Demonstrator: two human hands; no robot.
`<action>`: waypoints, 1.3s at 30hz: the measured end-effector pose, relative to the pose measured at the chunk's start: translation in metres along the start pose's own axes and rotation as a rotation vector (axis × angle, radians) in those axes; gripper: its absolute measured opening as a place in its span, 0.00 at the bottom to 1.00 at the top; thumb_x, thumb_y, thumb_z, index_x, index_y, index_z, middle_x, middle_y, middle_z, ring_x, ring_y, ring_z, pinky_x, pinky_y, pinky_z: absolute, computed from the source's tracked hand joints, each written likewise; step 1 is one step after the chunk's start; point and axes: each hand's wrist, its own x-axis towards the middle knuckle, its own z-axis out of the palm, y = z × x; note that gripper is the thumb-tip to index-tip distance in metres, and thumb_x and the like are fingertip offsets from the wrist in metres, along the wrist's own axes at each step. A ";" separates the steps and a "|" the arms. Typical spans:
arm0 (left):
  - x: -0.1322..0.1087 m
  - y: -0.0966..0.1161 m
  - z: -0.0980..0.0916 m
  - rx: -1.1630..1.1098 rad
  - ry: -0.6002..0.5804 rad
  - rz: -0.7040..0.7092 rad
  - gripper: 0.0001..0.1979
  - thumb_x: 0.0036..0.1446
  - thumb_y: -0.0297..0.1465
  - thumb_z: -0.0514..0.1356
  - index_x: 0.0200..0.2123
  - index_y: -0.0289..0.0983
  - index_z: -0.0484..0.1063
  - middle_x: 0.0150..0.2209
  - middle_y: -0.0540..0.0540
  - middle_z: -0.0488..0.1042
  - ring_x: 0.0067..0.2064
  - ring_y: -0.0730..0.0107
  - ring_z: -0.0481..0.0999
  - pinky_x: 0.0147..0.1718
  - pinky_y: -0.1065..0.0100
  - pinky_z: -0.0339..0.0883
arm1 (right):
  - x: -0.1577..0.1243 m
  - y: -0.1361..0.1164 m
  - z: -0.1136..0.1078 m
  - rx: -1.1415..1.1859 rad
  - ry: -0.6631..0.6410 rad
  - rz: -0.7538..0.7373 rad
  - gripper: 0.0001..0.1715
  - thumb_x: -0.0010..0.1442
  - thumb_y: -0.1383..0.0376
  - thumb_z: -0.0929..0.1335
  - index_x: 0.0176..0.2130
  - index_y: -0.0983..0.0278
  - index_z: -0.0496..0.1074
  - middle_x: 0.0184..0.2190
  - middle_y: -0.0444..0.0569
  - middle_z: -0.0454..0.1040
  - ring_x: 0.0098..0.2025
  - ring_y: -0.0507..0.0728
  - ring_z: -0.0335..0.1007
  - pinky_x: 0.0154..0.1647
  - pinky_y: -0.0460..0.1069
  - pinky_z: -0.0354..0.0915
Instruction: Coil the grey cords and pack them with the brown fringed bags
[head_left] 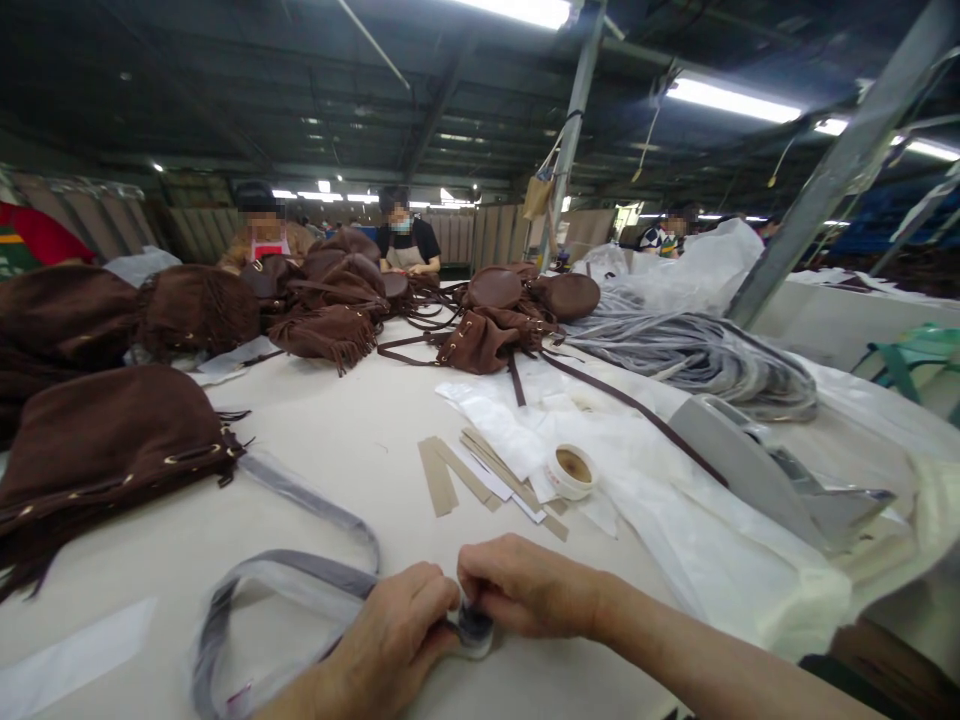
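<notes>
My left hand and my right hand meet low in the middle of the head view. Both have their fingers closed on the end of a dark bag strap in clear plastic wrap. Between the hands the wrapped end looks bunched or folded, and my fingers partly hide it. From my left hand the strap loops over the table and runs up to a brown suede drawstring bag, lying on its side at the left. Ahead of my right hand are a roll of tape and several tan card strips.
More brown fringed bags are heaped across the far side of the white table. At the right are a bundle of plastic-wrapped straps, a grey tape dispenser and plastic sheets. People stand beyond the table.
</notes>
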 end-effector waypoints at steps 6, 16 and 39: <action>0.013 0.001 -0.013 0.022 -0.205 0.197 0.09 0.61 0.22 0.51 0.35 0.40 0.68 0.35 0.48 0.69 0.37 0.70 0.69 0.34 0.73 0.57 | 0.001 0.010 0.002 0.171 0.036 -0.003 0.09 0.49 0.75 0.66 0.32 0.63 0.67 0.24 0.39 0.69 0.27 0.49 0.63 0.28 0.42 0.57; 0.011 0.027 0.032 0.390 -0.099 -0.186 0.10 0.50 0.17 0.53 0.32 0.37 0.65 0.32 0.45 0.71 0.33 0.63 0.71 0.31 0.67 0.63 | -0.013 -0.009 0.017 0.593 0.230 0.595 0.08 0.58 0.66 0.61 0.32 0.64 0.68 0.16 0.39 0.67 0.18 0.50 0.64 0.19 0.43 0.58; 0.015 0.005 -0.011 0.266 -0.147 0.289 0.09 0.59 0.21 0.52 0.37 0.40 0.65 0.34 0.50 0.71 0.34 0.68 0.68 0.32 0.68 0.56 | 0.020 0.005 -0.012 -0.047 -0.240 -0.075 0.09 0.51 0.73 0.68 0.33 0.64 0.77 0.28 0.45 0.77 0.31 0.51 0.70 0.32 0.43 0.60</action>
